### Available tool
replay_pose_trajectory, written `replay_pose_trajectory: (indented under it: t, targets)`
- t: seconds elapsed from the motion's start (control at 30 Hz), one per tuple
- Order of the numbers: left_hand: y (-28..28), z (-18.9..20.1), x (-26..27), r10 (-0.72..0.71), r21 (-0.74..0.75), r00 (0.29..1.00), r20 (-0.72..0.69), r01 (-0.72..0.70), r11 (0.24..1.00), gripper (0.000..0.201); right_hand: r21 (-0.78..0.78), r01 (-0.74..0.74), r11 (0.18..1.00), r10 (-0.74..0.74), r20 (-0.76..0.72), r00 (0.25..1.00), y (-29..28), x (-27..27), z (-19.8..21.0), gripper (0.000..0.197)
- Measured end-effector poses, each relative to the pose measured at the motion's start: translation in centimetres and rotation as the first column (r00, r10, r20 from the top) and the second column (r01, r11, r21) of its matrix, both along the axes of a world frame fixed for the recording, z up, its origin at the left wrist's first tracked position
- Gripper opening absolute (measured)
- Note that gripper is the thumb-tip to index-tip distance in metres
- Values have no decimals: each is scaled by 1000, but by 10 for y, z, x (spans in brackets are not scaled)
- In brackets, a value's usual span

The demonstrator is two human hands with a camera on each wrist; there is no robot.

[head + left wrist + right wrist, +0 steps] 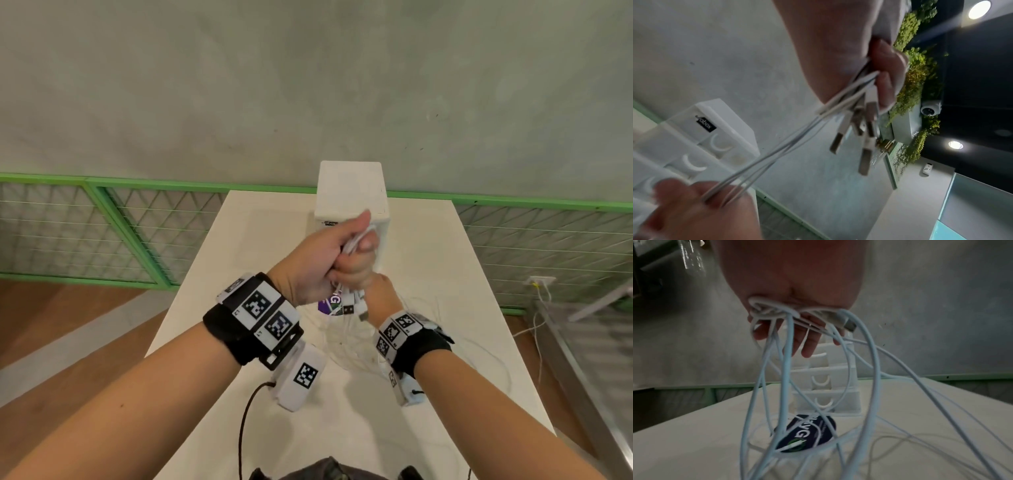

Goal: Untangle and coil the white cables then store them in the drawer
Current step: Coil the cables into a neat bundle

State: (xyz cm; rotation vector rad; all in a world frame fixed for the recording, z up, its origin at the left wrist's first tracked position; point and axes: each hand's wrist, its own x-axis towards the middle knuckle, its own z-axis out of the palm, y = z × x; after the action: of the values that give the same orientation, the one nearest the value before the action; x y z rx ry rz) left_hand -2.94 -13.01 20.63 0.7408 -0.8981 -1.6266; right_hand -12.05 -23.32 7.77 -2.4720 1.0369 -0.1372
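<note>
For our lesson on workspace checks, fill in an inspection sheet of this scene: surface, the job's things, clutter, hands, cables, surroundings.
Surface: white table, bare at its far left.
Job's things: white cables, still tangled; white drawer unit at the far end, drawers shut.
Clutter: a round dark sticker lies under the loops.
Hands: left hand and right hand both grip the cable bundle, raised above the table.
Cables: metal-tipped plugs stick out past the left hand; loops hang to the table; a black cord runs from the left wrist device.
Surroundings: grey wall, green mesh fence, wooden floor.
</note>
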Motion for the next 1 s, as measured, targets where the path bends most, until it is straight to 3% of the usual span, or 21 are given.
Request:
replay_pose_trajectory:
  t: [0.1, 0.2, 0.3, 0.4, 0.5, 0.53, 0.57, 0.6, 0.67, 0.73, 0.77, 0.8, 0.93, 1.0]
  targets:
    - [-7, 10, 4, 169, -46, 974, -152, -177, 983, 49, 157, 4, 988, -33, 181, 983, 23, 0, 4, 22]
    - [-13, 18, 15, 337, -73, 892, -300, -374, 925, 40, 144, -46, 988, 16, 203, 979, 31, 2, 2, 26]
    - [-17, 17, 31, 531, -67, 778, -336, -582, 811, 36, 96, -134, 986, 113, 202, 973, 34, 3, 6, 26]
    - [-27, 6, 44, 734, -104, 655, -180, -755, 648, 32, 79, -212, 974, 198, 164, 967, 33, 6, 16, 23]
    - [-31, -11, 51, 865, -394, 471, 172, -772, 499, 28, 29, -273, 961, 269, 100, 958, 29, 8, 30, 24]
    - [-30, -17, 51, 865, -515, 376, 331, -696, 500, 26, 29, -285, 958, 281, 97, 955, 28, 6, 36, 23]
    - [-28, -22, 52, 823, -592, 266, 503, -587, 552, 26, 55, -292, 955, 284, 110, 952, 26, 5, 42, 22]
    - [-26, -26, 51, 726, -595, 159, 669, -471, 651, 28, 106, -293, 950, 280, 125, 952, 23, 3, 48, 20]
    - [-24, -31, 51, 421, -421, -70, 905, -297, 857, 33, 188, -311, 931, 289, 137, 947, 16, 0, 59, 16]
    - [-21, -35, 52, 190, -237, -225, 956, -204, 950, 38, 196, -325, 925, 301, 142, 943, 8, -3, 67, 12]
    - [-21, -38, 54, 120, -165, -234, 965, -185, 969, 42, 194, -320, 927, 294, 153, 944, 3, -4, 70, 10]
    - [-20, -41, 54, 62, -96, -188, 980, -177, 980, 47, 193, -311, 930, 281, 169, 945, 0, -5, 71, 7]
    - [-18, -51, 55, -14, 51, 205, 979, -173, 984, 57, 221, -279, 935, 213, 280, 936, -8, -10, 65, 20]
    - [-16, -49, 56, 23, 26, 302, 953, -157, 987, 47, 212, -246, 946, 162, 350, 923, -10, -13, 61, 24]
